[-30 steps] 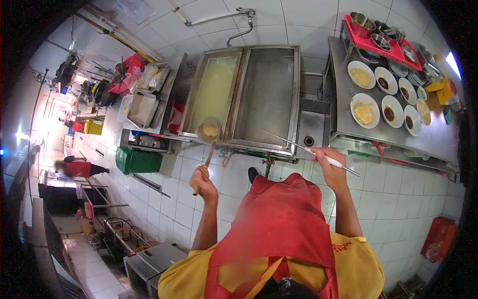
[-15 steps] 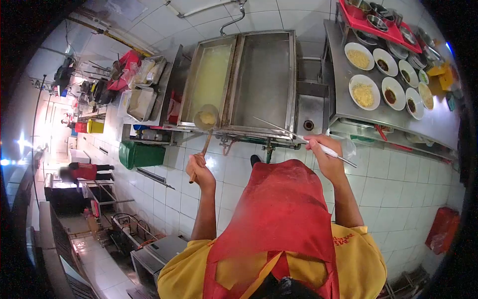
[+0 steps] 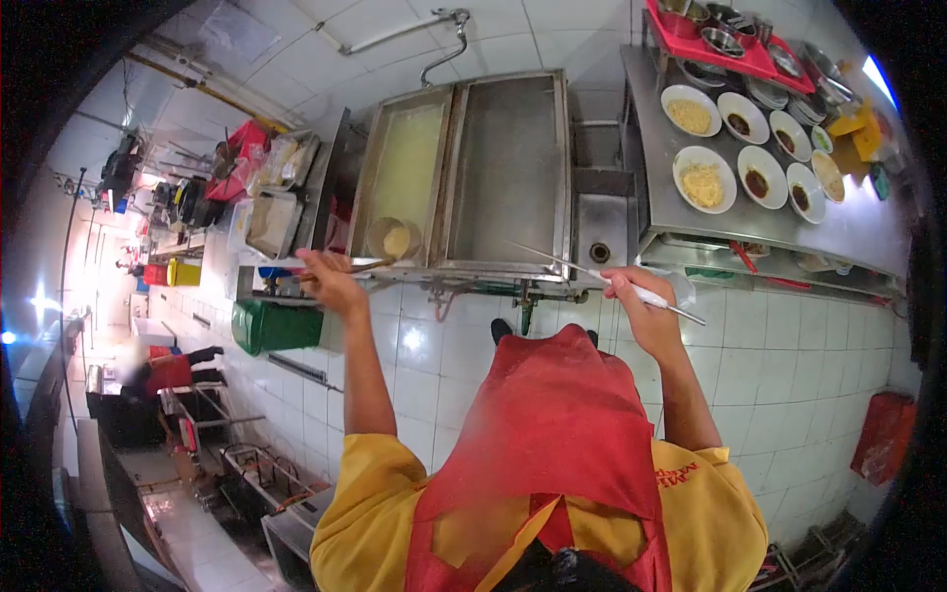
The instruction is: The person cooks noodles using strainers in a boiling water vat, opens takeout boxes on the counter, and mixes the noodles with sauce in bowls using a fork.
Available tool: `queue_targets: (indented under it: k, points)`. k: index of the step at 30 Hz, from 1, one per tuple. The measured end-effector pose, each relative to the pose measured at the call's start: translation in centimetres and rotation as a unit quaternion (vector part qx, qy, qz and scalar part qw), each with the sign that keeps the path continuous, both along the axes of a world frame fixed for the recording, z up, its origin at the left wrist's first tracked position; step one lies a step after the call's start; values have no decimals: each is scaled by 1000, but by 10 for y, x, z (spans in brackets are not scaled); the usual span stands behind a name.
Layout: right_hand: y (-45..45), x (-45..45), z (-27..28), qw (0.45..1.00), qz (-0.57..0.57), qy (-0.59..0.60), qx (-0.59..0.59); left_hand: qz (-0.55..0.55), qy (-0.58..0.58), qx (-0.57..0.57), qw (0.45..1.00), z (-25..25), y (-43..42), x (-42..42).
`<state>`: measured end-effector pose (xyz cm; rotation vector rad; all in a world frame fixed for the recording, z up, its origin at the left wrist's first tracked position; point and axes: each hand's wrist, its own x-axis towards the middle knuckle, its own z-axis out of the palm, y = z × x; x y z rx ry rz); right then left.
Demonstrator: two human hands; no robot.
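Observation:
My left hand (image 3: 332,283) is closed around the handle of a strainer (image 3: 386,238). Pale yellow noodles (image 3: 397,242) lie in its basket, over the near edge of the left vat (image 3: 404,158), which holds yellowish liquid. My right hand (image 3: 641,301) grips a pair of long chopsticks (image 3: 646,295), their thin tips pointing left over the front of the right vat (image 3: 508,163), which holds greyish liquid. Right of the vats, a steel table (image 3: 659,229) carries white bowls, among them a bowl of noodles (image 3: 703,185) and a bowl with dark sauce (image 3: 758,183).
A small sink (image 3: 602,222) adjoins the right vat. Metal bowls sit on a red tray (image 3: 691,47). At the left are metal trays (image 3: 272,223) and a green bin (image 3: 276,327). Another person (image 3: 170,372) stands far off at the left.
My left hand has moved left and up, so the strainer's handle now points sideways. The strainer stays near the left vat's front edge. My right hand has hardly moved. The other person has shifted.

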<state>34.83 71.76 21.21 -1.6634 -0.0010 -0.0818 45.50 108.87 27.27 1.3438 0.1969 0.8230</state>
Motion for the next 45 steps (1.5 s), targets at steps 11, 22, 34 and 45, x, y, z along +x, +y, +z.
queue_targets:
  k: [11, 22, 34, 45]
  points:
    - [-11, -5, -2, 996, -87, 6, 19, -189, -120, -16, 975, -11, -68, 33]
    - [41, 47, -52, 988, -40, -73, -131, -269, 19, 113, 956, -163, -116, 1]
    - [80, 107, -127, 959, 123, -74, -244, -275, 39, 183, 943, -181, -107, -7]
    - [89, 117, -121, 935, 52, -161, -313, -250, 5, 248, 936, -182, -105, -9]
